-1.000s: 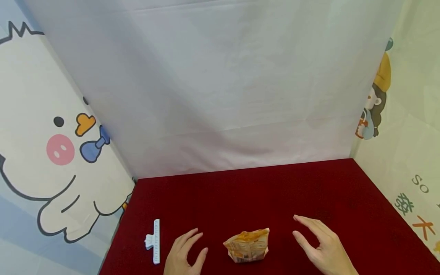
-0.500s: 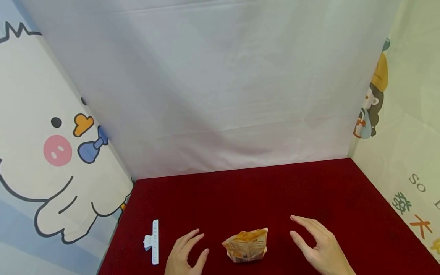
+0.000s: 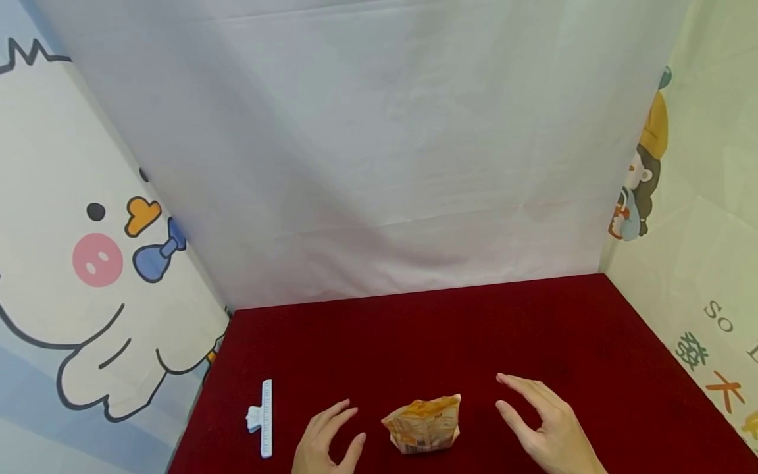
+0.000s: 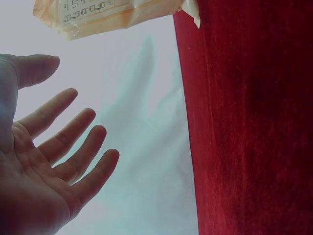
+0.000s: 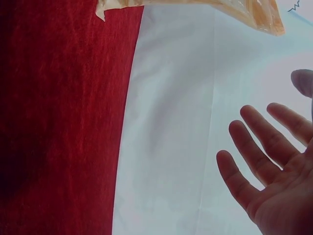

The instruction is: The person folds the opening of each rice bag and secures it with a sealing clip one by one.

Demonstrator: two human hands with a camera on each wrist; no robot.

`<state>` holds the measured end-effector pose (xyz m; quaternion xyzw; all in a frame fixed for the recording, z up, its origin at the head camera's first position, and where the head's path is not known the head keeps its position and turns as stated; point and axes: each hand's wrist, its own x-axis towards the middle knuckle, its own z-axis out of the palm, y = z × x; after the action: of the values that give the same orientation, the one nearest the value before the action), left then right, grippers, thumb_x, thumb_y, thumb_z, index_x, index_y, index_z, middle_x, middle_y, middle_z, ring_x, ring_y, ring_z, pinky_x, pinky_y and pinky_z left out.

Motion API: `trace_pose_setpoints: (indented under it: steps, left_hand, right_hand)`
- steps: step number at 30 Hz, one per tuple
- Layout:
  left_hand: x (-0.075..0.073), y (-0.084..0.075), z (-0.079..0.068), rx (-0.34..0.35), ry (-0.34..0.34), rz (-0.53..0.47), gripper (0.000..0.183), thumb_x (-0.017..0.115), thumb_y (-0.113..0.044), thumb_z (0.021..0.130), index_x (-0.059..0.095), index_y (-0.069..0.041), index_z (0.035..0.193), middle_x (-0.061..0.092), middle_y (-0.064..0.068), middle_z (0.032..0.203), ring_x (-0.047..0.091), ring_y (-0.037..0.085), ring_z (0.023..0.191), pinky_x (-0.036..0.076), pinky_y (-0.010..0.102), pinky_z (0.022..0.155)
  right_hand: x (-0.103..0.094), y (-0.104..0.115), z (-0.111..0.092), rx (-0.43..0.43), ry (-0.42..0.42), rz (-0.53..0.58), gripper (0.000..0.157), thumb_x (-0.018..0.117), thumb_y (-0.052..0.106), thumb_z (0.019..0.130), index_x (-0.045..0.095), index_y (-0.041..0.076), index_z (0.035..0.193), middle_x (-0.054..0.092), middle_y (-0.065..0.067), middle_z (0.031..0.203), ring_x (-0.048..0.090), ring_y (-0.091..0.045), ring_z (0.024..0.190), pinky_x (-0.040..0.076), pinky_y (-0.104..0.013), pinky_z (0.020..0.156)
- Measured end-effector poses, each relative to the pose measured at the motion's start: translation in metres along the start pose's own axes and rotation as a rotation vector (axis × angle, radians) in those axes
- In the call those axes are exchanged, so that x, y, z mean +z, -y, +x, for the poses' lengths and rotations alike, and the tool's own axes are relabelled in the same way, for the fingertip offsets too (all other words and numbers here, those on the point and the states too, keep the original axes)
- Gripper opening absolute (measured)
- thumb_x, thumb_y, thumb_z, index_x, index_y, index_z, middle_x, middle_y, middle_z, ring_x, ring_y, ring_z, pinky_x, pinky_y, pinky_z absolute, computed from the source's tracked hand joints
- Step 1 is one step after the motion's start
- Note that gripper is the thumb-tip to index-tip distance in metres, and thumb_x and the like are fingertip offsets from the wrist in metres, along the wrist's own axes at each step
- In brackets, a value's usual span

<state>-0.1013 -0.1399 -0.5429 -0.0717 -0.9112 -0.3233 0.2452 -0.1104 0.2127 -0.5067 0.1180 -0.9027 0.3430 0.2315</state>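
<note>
Flanking the snack packet (image 3: pixel 423 426), the person's left hand (image 3: pixel 322 440) and right hand (image 3: pixel 551 426) are well apart and touch nothing, their fingers loosely spread. Any grip here would probably go best with both palms meeting the sides evenly and low, since the film looks thin and a hard squeeze might crumple or tip it; the left hand, being nearer, would have less way to go. The packet sits between them on the dark red tablecloth (image 3: pixel 414 349). It is beige and orange, with printed text, a barcode low on the facing side and a creased, flared upper edge; whether that edge is sealed cannot be told. A pale blue bag clip (image 3: pixel 266 419) lies beyond the left hand.
</note>
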Motion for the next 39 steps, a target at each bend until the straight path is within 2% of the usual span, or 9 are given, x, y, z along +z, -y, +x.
trace_pose_setpoints:
  steps: [8,14,18,30,36,39]
  left_hand:
    - [-0.001,-0.003,0.0,0.037,0.018,0.014,0.042,0.089,-0.024,0.072,0.074,-0.029,0.111,0.071,-0.007,0.119,0.065,0.011,0.11,0.058,0.039,0.084]
    - [-0.002,-0.009,0.003,0.025,0.058,0.007,0.041,0.088,-0.026,0.074,0.073,-0.032,0.112,0.067,-0.016,0.122,0.063,0.009,0.113,0.057,0.039,0.086]
    - [-0.001,-0.01,0.004,0.039,0.077,0.011,0.041,0.087,-0.027,0.074,0.073,-0.032,0.112,0.067,-0.016,0.123,0.062,0.008,0.113,0.057,0.038,0.086]
    - [0.009,-0.009,0.0,0.112,0.007,-0.028,0.056,0.087,-0.021,0.074,0.066,-0.032,0.125,0.069,-0.007,0.123,0.062,0.01,0.113,0.057,0.038,0.084]
    - [0.012,-0.01,-0.003,0.126,-0.008,-0.031,0.056,0.088,-0.019,0.073,0.066,-0.033,0.123,0.069,-0.008,0.122,0.063,0.009,0.11,0.057,0.036,0.082]
    - [0.013,-0.011,-0.004,0.126,-0.018,-0.024,0.055,0.088,-0.019,0.072,0.067,-0.033,0.121,0.07,-0.006,0.12,0.064,0.01,0.109,0.058,0.035,0.08]
  right_hand:
    - [0.001,0.002,-0.004,-0.029,0.009,0.02,0.049,0.078,0.017,0.086,0.062,0.028,0.131,0.066,0.012,0.124,0.059,0.002,0.112,0.037,0.001,0.095]
    - [0.004,0.0,-0.003,-0.074,0.0,0.05,0.05,0.078,0.015,0.086,0.062,0.027,0.132,0.067,0.008,0.124,0.06,0.0,0.113,0.038,0.0,0.095]
    - [0.005,0.002,-0.002,-0.086,0.005,0.068,0.051,0.078,0.013,0.085,0.062,0.026,0.132,0.067,0.007,0.124,0.059,-0.001,0.114,0.038,-0.001,0.097]
    - [0.011,0.01,-0.001,-0.125,0.014,0.126,0.054,0.08,0.009,0.083,0.063,0.024,0.132,0.067,0.007,0.123,0.06,-0.002,0.114,0.038,-0.002,0.098]
    - [0.015,0.013,-0.001,-0.163,0.002,0.145,0.055,0.08,0.007,0.082,0.063,0.023,0.131,0.068,0.008,0.121,0.061,-0.002,0.113,0.04,-0.003,0.097]
    - [0.015,0.015,-0.002,-0.152,0.017,0.145,0.053,0.079,0.009,0.083,0.063,0.023,0.132,0.068,0.008,0.122,0.062,-0.003,0.113,0.04,-0.003,0.096]
